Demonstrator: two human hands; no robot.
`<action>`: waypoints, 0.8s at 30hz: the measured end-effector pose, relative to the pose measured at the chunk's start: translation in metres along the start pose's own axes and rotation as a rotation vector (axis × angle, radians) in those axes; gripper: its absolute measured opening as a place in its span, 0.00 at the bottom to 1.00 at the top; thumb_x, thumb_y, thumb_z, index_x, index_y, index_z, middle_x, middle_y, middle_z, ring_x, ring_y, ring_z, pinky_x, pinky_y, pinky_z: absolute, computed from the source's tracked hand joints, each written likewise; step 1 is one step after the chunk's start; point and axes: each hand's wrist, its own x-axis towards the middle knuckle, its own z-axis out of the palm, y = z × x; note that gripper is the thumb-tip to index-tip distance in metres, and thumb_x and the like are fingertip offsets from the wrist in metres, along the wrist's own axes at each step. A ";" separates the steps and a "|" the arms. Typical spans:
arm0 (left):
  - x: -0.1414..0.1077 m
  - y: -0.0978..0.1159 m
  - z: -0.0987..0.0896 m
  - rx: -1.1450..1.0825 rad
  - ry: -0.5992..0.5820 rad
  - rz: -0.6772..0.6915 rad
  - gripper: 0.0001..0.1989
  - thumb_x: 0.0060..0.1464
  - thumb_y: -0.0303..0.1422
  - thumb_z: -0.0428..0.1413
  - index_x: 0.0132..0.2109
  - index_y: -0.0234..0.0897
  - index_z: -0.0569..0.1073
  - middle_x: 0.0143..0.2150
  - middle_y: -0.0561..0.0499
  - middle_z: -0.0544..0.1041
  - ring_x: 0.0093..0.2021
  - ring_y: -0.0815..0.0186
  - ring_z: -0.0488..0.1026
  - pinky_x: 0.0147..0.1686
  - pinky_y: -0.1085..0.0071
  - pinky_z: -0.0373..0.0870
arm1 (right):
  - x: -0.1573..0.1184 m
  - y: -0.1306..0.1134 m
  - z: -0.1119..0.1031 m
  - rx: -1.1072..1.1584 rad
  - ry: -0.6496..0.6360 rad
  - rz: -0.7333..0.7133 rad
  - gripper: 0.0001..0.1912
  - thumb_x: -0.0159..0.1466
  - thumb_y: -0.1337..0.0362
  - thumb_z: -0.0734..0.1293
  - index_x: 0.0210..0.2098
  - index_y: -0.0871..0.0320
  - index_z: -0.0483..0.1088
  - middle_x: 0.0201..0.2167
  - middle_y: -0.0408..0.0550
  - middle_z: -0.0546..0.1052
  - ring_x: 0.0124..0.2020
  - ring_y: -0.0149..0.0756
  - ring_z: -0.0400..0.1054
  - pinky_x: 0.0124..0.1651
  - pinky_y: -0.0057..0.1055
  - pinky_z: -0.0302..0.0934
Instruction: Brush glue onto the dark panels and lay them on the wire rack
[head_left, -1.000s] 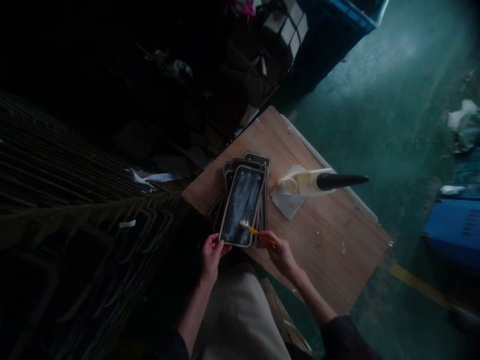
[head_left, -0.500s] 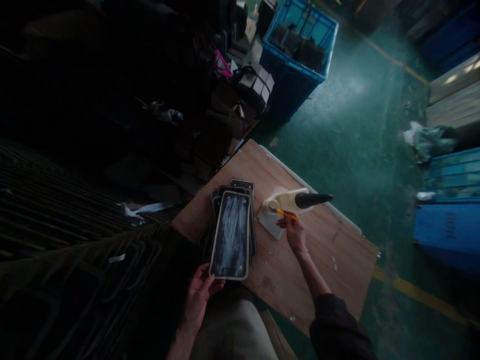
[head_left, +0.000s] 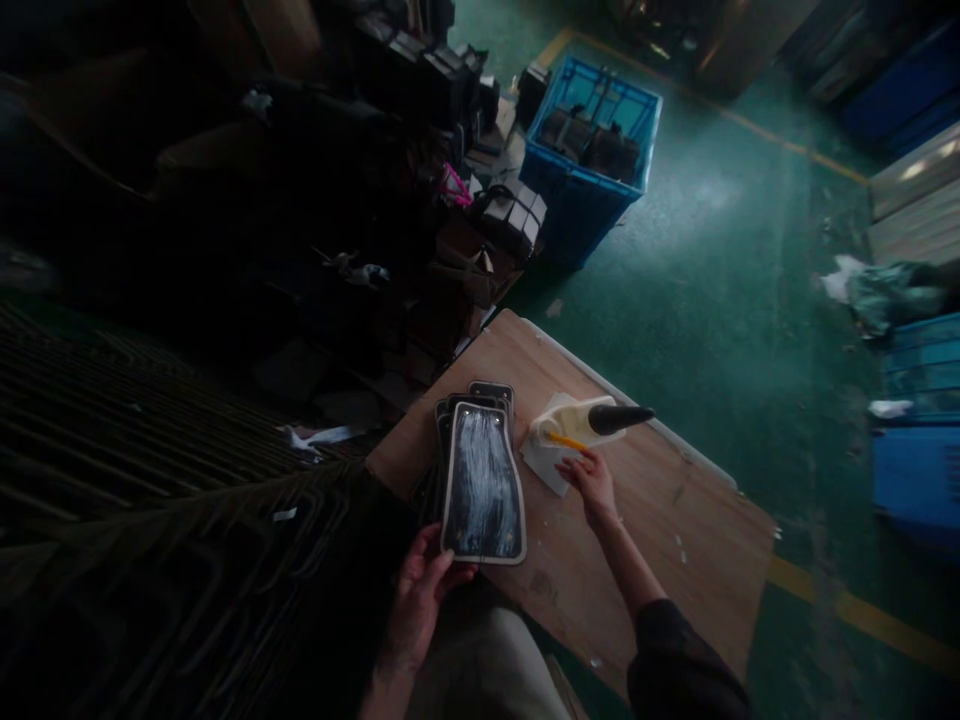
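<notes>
My left hand (head_left: 421, 590) pinches the near left corner of a dark panel (head_left: 486, 490) with a pale rim. White streaks run along the panel's face, and its sides look bent. Beneath its far end lies a stack of similar dark panels (head_left: 491, 390). To the right, the fingertips of my right hand (head_left: 592, 485) are at the end of a yellow-handled brush (head_left: 568, 440). The brush's tip is in the mouth of a cream container (head_left: 574, 420), which has a black tapered handle (head_left: 621, 418) and rests over a white sheet (head_left: 546, 470).
The wooden board (head_left: 637, 540) carries these things. Beyond it stands a blue crate (head_left: 592, 190) holding dark items on the green floor (head_left: 712, 270). Racked dark frames (head_left: 247, 560) line the left side. More blue crates (head_left: 919, 480) are at the right.
The streaked panel has shifted right and now looks bent. My right hand has slid to the end of the brush handle. The whole view has moved slightly.
</notes>
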 end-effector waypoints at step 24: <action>0.003 -0.043 -0.023 0.657 -0.131 0.183 0.19 0.60 0.42 0.48 0.52 0.35 0.67 0.49 0.36 0.76 0.48 0.53 0.77 0.45 0.55 0.76 | -0.085 -0.070 0.072 -0.039 -0.401 0.181 0.25 0.46 0.64 0.75 0.44 0.58 0.74 0.33 0.45 0.80 0.31 0.36 0.73 0.32 0.26 0.66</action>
